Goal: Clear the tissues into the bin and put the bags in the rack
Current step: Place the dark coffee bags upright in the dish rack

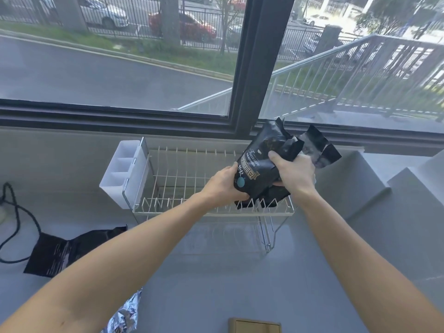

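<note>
A white wire rack (182, 169) stands on the grey floor under the window. Both my hands hold black bags over its right end. My left hand (224, 182) grips the lower left edge of a black bag with gold lettering (259, 164). My right hand (296, 173) clasps the same bag from the right, and a second black bag (319, 147) sticks out behind it. The bags' lower edges sit among the rack's front prongs. Another black bag (64, 251) lies flat on the floor at the left. No tissues or bin are in view.
A white plastic divided holder (122, 171) hangs on the rack's left side. A black cable (14, 212) loops at the far left. A silver foil packet (127, 316) lies near the bottom edge beside a wooden-framed object (254, 325). Grey steps (374, 188) rise at the right.
</note>
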